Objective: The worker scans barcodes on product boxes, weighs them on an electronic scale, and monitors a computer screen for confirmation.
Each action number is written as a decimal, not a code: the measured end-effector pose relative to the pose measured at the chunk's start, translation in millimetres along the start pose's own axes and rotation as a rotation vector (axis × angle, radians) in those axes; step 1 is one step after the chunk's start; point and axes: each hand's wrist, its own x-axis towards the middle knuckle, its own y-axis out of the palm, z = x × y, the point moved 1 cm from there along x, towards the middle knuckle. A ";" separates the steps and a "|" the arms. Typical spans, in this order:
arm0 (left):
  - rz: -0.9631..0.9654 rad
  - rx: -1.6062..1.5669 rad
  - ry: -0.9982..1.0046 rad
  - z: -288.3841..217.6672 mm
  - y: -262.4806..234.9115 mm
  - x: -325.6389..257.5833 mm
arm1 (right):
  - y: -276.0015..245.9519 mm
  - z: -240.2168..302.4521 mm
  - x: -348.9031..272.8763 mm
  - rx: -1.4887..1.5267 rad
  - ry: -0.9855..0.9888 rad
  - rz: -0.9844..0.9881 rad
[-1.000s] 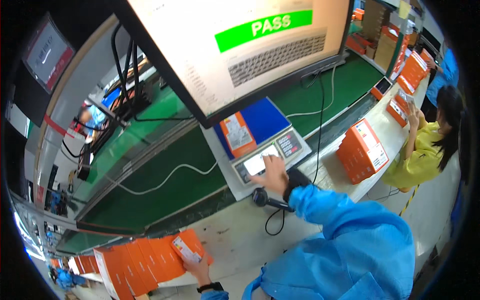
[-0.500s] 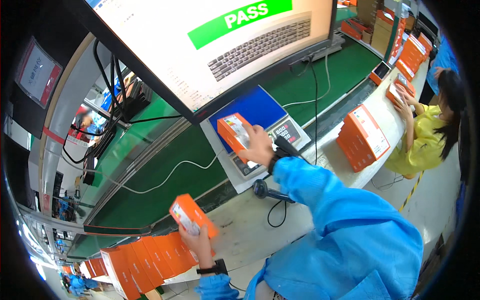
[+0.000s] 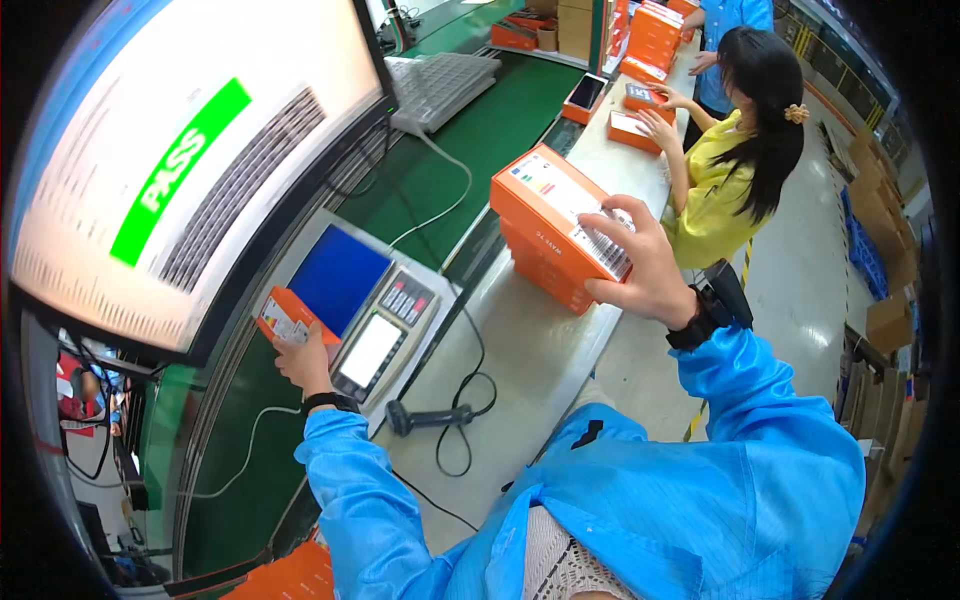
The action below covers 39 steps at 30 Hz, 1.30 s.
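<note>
My left hand [image 3: 303,362] is closed round the near end of a small orange box [image 3: 284,312] with a white label. That box is at the left edge of a weighing scale [image 3: 342,262] with a blue platform; whether it touches the platform I cannot tell. Out to the right, my right hand [image 3: 640,262] grips the near end of another orange box [image 3: 548,190], label side up, thumb on one side and fingers on the labelled face. More orange box surface [image 3: 540,270] shows directly beneath it, at the edge of the pale worktop.
A black handheld scanner [image 3: 432,416] lies on the worktop with its looped cable. A large monitor [image 3: 200,130] stands at left, with a keyboard [image 3: 440,88] behind it. A co-worker in yellow [image 3: 725,180] handles orange boxes farther along. More orange boxes [image 3: 290,577] sit at lower left.
My right hand has carried its box from the scale to the orange boxes on the right. My left hand has brought its box from the lower left up to the scale. The view has turned right.
</note>
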 end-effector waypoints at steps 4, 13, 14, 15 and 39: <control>-0.006 0.176 -0.054 -22.9 22.2 -1.2 | 10.0 -60.5 15.5 0.025 -0.044 0.085; 0.398 -0.673 0.076 -89.2 153.7 -226.2 | 22.7 -98.1 20.7 0.037 -0.063 0.340; 0.566 -0.927 -0.194 -103.8 173.2 -252.8 | 20.3 -101.2 23.6 0.038 -0.048 0.344; 0.741 -1.156 -0.511 -121.4 190.8 -275.2 | 19.0 -104.8 27.3 0.055 -0.044 0.373; 1.327 -1.427 -0.595 -232.2 238.6 -320.4 | 4.0 -163.9 60.3 0.201 -0.004 0.489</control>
